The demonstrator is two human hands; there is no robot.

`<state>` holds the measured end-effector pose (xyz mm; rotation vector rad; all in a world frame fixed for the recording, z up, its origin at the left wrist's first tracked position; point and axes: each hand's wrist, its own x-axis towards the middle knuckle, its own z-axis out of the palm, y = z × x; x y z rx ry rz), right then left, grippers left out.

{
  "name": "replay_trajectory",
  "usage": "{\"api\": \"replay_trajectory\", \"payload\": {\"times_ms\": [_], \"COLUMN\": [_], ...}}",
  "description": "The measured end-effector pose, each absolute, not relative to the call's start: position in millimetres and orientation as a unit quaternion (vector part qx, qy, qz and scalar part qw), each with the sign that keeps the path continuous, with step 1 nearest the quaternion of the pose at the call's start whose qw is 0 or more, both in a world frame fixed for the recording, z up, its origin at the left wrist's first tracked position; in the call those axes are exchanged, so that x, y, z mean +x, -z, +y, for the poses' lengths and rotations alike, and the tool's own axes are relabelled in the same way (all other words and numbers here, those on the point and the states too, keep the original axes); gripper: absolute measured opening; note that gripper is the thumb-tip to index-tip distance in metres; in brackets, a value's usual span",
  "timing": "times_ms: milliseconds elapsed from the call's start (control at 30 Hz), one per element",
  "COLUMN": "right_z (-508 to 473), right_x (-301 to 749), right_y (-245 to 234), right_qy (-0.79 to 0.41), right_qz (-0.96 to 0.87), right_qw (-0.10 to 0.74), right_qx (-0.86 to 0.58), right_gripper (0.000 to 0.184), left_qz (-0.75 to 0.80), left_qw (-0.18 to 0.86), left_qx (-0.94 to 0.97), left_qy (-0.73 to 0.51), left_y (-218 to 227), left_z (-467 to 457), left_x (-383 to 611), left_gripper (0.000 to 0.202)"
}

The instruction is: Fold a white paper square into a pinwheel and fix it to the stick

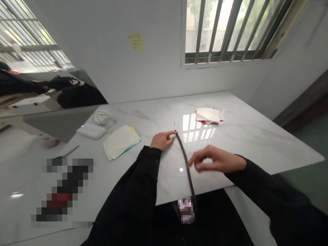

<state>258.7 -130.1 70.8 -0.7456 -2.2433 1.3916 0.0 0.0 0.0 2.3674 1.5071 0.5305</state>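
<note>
A dark narrow strap (pixel 185 155) runs down the white marbled table and over its near edge. A blurred-out pinkish item (pixel 186 210) appears at its lower end, against my dark clothing. My left hand (pixel 164 139) rests on the table with its index finger stretched onto the strap's far end; the other fingers are partly bent. Over the strap's middle is my right hand (pixel 214 159), slightly smeared by motion. Its index fingertip is at the strap, and the thumb stands apart from it. Several tiny shiny bits (pixel 175 124) lie just beyond the strap's far end.
Left of my arm lie a stack of papers (pixel 121 141), a white power strip or box (pixel 91 131) with a cable (pixel 102 119), scissors (pixel 68 152) and a pixelated dark item (pixel 70 188). Red and white papers (pixel 208 115) lie at the back right, below a barred window (pixel 228 30).
</note>
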Motion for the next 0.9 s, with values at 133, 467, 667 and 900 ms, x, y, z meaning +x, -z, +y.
{"api": "replay_trajectory", "payload": {"times_ms": [133, 467, 667, 900], "right_z": [-40, 48, 53, 57], "right_x": [277, 326, 331, 333], "right_y": [-48, 48, 50, 47], "right_qy": [-0.205, 0.007, -0.011, -0.022], "right_qz": [-0.769, -0.711, -0.673, -0.642], "right_qw": [0.389, 0.290, 0.326, 0.342], "right_qx": [-0.463, -0.640, -0.664, -0.686], "right_gripper": [0.032, 0.052, 0.049, 0.031], "left_qz": [0.504, 0.509, 0.531, 0.540], "left_qw": [0.169, 0.200, 0.194, 0.202], "left_qx": [0.818, 0.756, 0.730, 0.706], "left_qy": [-0.219, -0.360, -0.384, -0.411], "left_y": [2, 8, 7, 8], "left_z": [1, 3, 3, 5], "left_x": [0, 3, 4, 4], "left_gripper": [0.042, 0.031, 0.028, 0.027]}}
